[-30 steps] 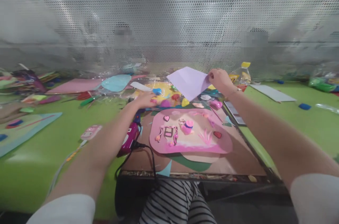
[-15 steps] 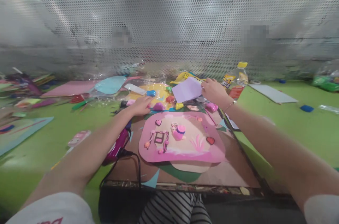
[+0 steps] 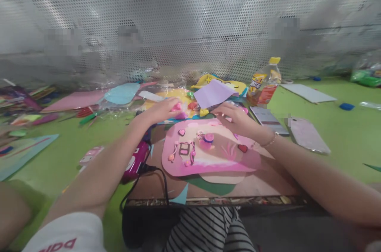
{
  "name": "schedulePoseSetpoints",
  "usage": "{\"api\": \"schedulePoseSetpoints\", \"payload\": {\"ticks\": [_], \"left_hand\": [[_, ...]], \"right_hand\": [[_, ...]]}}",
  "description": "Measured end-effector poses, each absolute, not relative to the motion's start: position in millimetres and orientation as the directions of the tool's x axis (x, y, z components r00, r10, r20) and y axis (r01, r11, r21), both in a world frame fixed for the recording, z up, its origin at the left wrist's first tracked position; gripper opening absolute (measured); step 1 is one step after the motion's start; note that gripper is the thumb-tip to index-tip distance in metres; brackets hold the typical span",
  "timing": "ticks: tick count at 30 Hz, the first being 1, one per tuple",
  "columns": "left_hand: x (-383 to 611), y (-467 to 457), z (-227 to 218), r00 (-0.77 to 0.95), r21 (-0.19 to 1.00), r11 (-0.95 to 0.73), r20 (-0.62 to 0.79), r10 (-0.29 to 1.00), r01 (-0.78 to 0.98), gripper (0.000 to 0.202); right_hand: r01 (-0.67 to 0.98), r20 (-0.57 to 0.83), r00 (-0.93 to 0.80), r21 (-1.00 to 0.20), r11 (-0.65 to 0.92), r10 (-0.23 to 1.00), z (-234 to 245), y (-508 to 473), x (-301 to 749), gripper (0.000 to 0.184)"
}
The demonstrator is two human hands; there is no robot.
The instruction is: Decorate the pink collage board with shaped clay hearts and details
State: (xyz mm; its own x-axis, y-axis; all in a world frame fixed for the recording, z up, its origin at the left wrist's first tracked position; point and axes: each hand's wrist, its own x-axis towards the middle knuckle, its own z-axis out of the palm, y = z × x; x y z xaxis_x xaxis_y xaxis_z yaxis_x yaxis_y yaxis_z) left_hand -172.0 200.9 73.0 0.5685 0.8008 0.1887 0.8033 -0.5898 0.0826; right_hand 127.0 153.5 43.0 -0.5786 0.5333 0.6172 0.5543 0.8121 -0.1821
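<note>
Pink clay lump (image 3: pixel 177 106) at left hand (image 3: pixel 160 111)

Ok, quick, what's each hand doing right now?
Left hand: fingertips on a small pink piece, grip cannot be told.
Right hand: open, holding nothing, above pink collage.

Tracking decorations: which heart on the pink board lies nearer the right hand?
The small red heart, just below the right hand; the small pink heart lies far across, near the left hand.

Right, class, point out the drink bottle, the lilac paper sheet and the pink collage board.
drink bottle (image 3: pixel 262 87), head view, on its orange label.
lilac paper sheet (image 3: pixel 214 93), head view, middle of the sheet.
pink collage board (image 3: pixel 220 164), head view, bare pink strip near its front edge.
</note>
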Motion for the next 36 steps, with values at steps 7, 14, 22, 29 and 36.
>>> {"api": "schedulePoseSetpoints", "payload": {"ticks": [7,14,22,29,36], "left_hand": [[-113,140,90,0.599,0.19,-0.65,0.266,0.755,0.735,0.021],[-99,135,78,0.57,0.274,-0.638,0.292,0.768,0.72,0.023],[-101,141,65,0.667,0.29,-0.729,0.294,0.684,0.62,0.039],[-97,139,70,0.741,0.34,-0.771,0.245,0.625,0.538,0.037],[-107,144,78,0.816,0.386,-0.799,0.167,0.553,0.462,0.042]], "right_hand": [[0.343,0.668,-0.57,-0.336,0.877,0.479,55,123,112,0.027],[0.37,0.593,-0.539,-0.472,0.8,0.598,48,127,109,0.025],[0.353,0.453,-0.301,-0.765,0.539,0.839,45,124,99,0.02],[0.306,0.49,-0.338,-0.75,0.586,0.803,44,122,95,0.014],[0.371,0.429,-0.451,-0.707,0.602,0.782,45,121,93,0.009]]}}
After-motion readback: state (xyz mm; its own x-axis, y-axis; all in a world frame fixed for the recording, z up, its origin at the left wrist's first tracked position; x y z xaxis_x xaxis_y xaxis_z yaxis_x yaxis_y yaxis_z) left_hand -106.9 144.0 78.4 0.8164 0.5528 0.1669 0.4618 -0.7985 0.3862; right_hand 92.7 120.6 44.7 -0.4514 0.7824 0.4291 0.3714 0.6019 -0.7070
